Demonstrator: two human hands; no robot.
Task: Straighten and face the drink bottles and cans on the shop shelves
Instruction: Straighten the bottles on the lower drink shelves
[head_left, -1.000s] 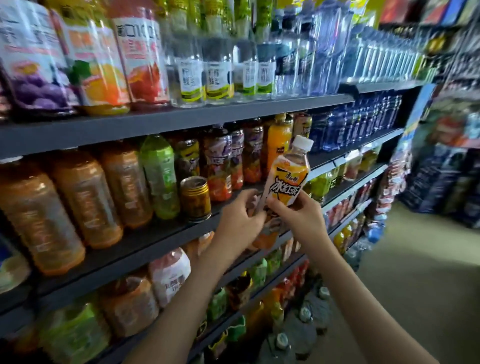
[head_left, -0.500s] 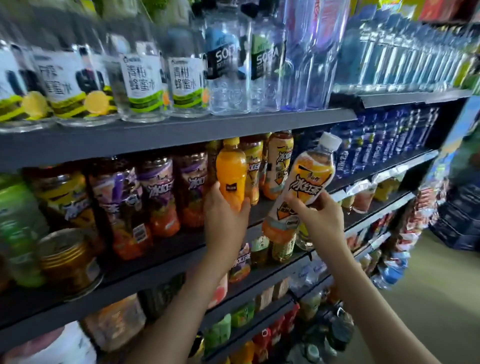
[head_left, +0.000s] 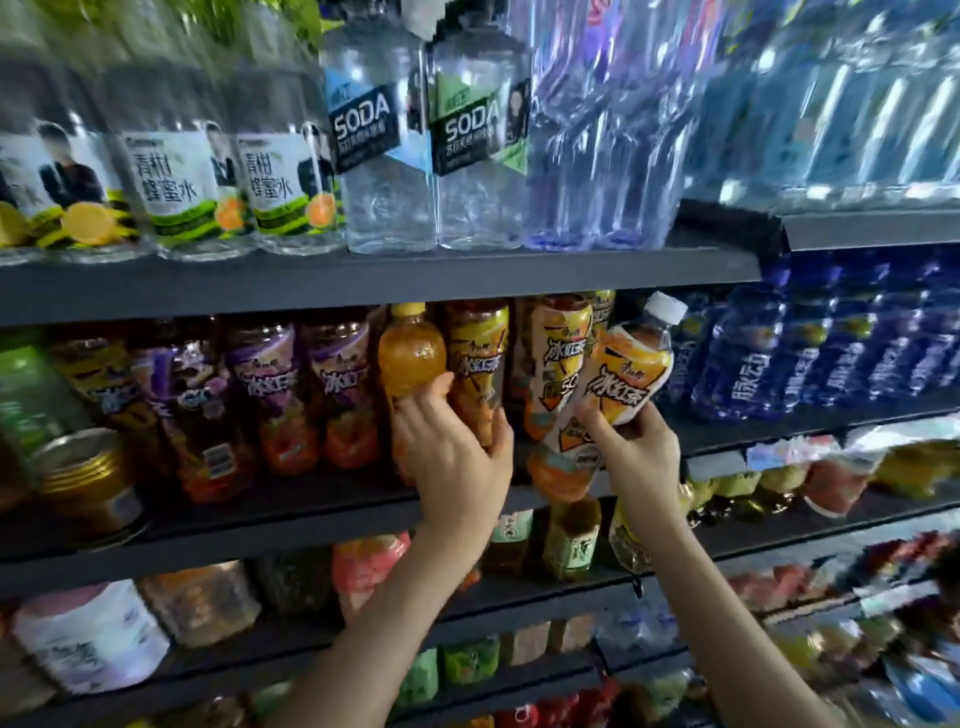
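orange bottle (head_left: 411, 353) gripped by left hand (head_left: 457, 441); right hand (head_left: 636, 447) grips tilted tea bottle (head_left: 626, 382).

Mid shelf (head_left: 311, 512): bottles (head_left: 270, 395) packed side by side, touching; bare strip along front edge. Upper shelf (head_left: 363, 286) just above caps, little headroom. Can (head_left: 85, 478) sits at front, left. Aisle side open.

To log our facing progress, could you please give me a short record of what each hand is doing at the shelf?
Left hand: grips the orange bottle, upright on the middle shelf
Right hand: holds the white-capped tea bottle, tilted, cap toward the right
Between them: yellow-label tea bottles, upright
Shelf above: soda bottles
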